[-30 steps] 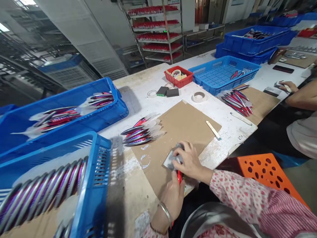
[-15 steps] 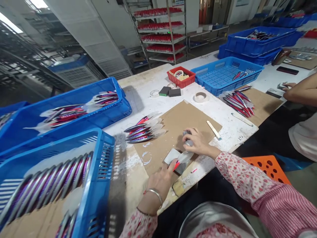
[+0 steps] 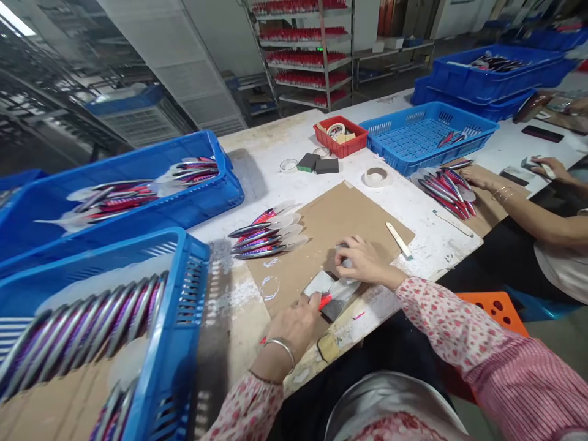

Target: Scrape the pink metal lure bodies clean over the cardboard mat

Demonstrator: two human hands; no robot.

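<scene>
My left hand (image 3: pixel 296 321) is closed around a red fishing lure (image 3: pixel 324 301), whose clear flat end piece (image 3: pixel 344 288) points toward my right hand. The lure lies over a grey and dark flat pad (image 3: pixel 334 308) at the front of a brown cardboard sheet (image 3: pixel 344 211). Just right of it, my right hand (image 3: pixel 362 263) has its fingers curled round a small grey object (image 3: pixel 344 258), mostly hidden by the fingers. Several dark, red and purple lures (image 3: pixel 260 236) with clear ends lie side by side on the cardboard's left edge.
Blue crates (image 3: pixel 193 294) of lures stand at left. Farther back are a red basket (image 3: pixel 342 144), dark sanding blocks (image 3: pixel 327 165), a tape roll (image 3: pixel 375 176) and a blue basket (image 3: pixel 413 141). A cutter-like tool (image 3: pixel 397 241) lies right. A co-worker's hand (image 3: pixel 482 179) touches another lure pile.
My left hand has shifted slightly down and left, and a red tip now shows beyond it. At right, a co-worker's hand has come onto the lure pile. The view has turned slightly.
</scene>
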